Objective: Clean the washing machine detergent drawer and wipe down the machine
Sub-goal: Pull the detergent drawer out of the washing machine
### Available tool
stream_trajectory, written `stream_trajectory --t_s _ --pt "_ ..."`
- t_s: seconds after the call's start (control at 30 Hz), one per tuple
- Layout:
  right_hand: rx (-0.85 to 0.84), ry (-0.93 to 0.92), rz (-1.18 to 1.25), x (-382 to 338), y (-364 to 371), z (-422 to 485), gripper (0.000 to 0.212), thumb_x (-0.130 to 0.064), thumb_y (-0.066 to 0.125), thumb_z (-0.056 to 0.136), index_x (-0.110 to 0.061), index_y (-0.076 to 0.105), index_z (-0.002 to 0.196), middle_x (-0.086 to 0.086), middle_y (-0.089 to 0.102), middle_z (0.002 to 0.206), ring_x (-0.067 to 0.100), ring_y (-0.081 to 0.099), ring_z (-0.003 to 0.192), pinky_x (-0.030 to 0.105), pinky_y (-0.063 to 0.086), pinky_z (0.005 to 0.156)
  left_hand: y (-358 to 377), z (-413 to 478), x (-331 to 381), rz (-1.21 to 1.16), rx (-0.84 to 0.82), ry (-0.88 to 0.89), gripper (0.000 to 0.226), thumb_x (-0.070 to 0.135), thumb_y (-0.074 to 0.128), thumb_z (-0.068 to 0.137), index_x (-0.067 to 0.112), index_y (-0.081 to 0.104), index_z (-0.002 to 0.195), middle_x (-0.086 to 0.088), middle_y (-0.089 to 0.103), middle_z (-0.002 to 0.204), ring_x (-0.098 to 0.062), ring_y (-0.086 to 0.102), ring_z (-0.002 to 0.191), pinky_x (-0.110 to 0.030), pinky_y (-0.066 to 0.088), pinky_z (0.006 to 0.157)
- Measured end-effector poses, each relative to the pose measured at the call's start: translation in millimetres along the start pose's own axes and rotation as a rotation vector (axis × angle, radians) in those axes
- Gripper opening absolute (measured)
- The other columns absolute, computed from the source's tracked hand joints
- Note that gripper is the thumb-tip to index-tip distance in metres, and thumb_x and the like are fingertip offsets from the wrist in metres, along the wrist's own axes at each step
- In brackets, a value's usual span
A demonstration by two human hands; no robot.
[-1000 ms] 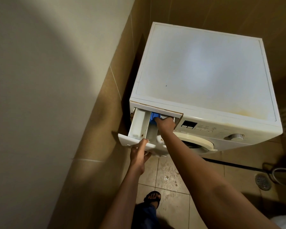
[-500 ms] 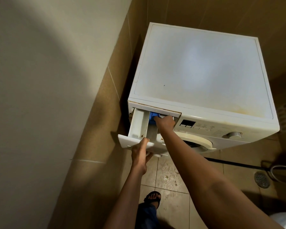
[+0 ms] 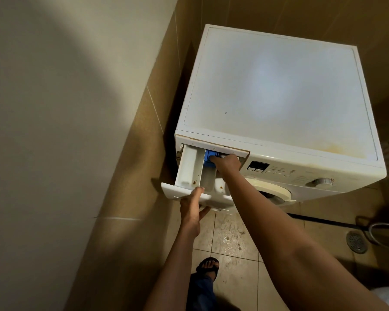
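A white washing machine [image 3: 279, 90] stands in a tiled corner, its top stained yellow near the front right. The white detergent drawer [image 3: 189, 167] is pulled out at the machine's front left, showing its compartments with small rust spots. My left hand [image 3: 192, 209] grips the drawer's front panel, thumb on top and fingers underneath. My right hand [image 3: 225, 163] reaches into the back of the drawer, fingers curled down on the blue insert [image 3: 208, 157] under the housing edge.
A wall runs close along the machine's left side. The control panel [image 3: 258, 167] and dial [image 3: 322, 181] sit right of the drawer, the round door [image 3: 274, 191] below. My sandalled foot [image 3: 208, 267] is on the tiled floor; a floor drain [image 3: 356, 241] and hose lie at right.
Both hands keep their hold on the drawer and the blue insert. The view has shifted slightly; nothing else visibly moved.
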State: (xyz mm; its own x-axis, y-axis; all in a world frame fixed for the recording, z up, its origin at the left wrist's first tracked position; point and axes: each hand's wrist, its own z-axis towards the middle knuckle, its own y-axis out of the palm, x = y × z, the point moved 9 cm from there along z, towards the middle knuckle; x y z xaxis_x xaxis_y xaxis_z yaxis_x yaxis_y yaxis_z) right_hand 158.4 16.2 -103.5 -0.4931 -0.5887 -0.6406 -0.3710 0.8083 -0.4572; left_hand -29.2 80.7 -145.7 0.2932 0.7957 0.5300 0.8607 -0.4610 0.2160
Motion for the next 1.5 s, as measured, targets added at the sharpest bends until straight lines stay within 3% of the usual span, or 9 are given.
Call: stream_trajectory --t_s 0.4,0.53,0.63,0.77,0.9,1.07,1.2,1.33,1.5 --pt "-0.07 0.029 -0.051 30 6 -18 0.033 -0.029 0.077 0.078 -0.007 0.053 0.08 0.015 0.067 0.097 0.028 0.069 0.081 0.041 0.059 0.074 -30 -17 -30 0.028 -0.018 0.017 0.04 0.019 0.061 0.089 0.012 0.053 0.127 -0.013 0.06 0.122 -0.029 0.06 0.112 -0.039 0.06 0.075" --pt "-0.079 0.02 -0.095 39 3 -34 0.036 -0.034 0.074 0.08 -0.002 0.059 0.083 0.016 0.068 0.093 0.024 0.066 0.074 0.026 0.051 0.052 -44 -18 -40 0.045 -0.045 0.02 0.06 0.033 0.071 0.075 0.014 0.052 0.129 -0.014 0.061 0.124 -0.029 0.06 0.113 -0.035 0.059 0.073" --pt "-0.078 -0.01 -0.108 46 -6 -48 0.043 -0.039 0.071 0.082 0.003 0.064 0.091 0.016 0.068 0.087 0.019 0.061 0.062 0.023 0.046 0.048 -51 -26 -45 0.055 -0.061 -0.004 0.078 0.041 0.076 0.059 0.015 0.053 0.129 -0.014 0.061 0.126 -0.029 0.06 0.115 -0.039 0.059 0.08" --pt "-0.106 -0.054 -0.073 55 -22 -66 0.038 -0.035 0.064 0.088 0.003 0.066 0.089 0.013 0.07 0.082 0.018 0.065 0.062 0.032 0.057 0.068 -51 -39 -50 0.088 -0.105 -0.049 0.066 0.037 0.076 0.062 0.015 0.055 0.121 -0.015 0.059 0.127 -0.029 0.057 0.117 -0.042 0.054 0.094" --pt "-0.121 -0.121 -0.032 65 -55 -89 0.033 -0.027 0.061 0.09 0.005 0.069 0.088 0.006 0.068 0.075 0.017 0.068 0.067 0.036 0.059 0.078 -44 -65 -56 0.133 -0.166 -0.063 0.063 0.032 0.073 0.056 0.014 0.057 0.115 -0.012 0.061 0.116 -0.023 0.06 0.107 -0.032 0.057 0.078" --pt "0.099 -0.206 0.071 90 -142 -117 0.017 -0.021 0.061 0.089 -0.006 0.07 0.086 0.009 0.07 0.077 0.02 0.066 0.069 0.043 0.058 0.077 -23 -99 -74 0.303 -0.261 -0.08 0.055 0.027 0.07 0.076 0.01 0.052 0.124 -0.017 0.06 0.124 -0.026 0.058 0.111 -0.049 0.044 0.106" --pt "0.336 -0.224 0.081 128 -232 -152 0.014 -0.023 0.062 0.088 -0.018 0.062 0.075 0.003 0.066 0.077 0.019 0.06 0.074 0.028 0.045 0.068 15 -138 -90 0.397 -0.36 -0.086 0.079 0.031 0.075 0.058 0.009 0.05 0.13 -0.014 0.061 0.119 -0.027 0.059 0.108 -0.049 0.048 0.101" --pt "0.549 -0.195 0.145 187 -319 -197 0.014 -0.019 0.064 0.085 -0.008 0.069 0.092 0.004 0.069 0.086 0.018 0.062 0.083 0.025 0.042 0.073 60 -179 -123 0.497 -0.467 -0.092 0.068 0.019 0.072 0.083 0.011 0.038 0.141 -0.013 0.055 0.125 -0.024 0.059 0.1 -0.052 0.045 0.103" --pt "0.767 -0.141 0.298 281 -414 -273 0.012 -0.021 0.065 0.086 -0.01 0.068 0.091 0.0 0.066 0.081 0.013 0.058 0.076 0.024 0.041 0.07 116 -243 -198 0.647 -0.624 -0.129 0.066 0.017 0.07 0.085 0.011 0.037 0.142 -0.015 0.055 0.131 -0.026 0.058 0.106 -0.051 0.045 0.103"
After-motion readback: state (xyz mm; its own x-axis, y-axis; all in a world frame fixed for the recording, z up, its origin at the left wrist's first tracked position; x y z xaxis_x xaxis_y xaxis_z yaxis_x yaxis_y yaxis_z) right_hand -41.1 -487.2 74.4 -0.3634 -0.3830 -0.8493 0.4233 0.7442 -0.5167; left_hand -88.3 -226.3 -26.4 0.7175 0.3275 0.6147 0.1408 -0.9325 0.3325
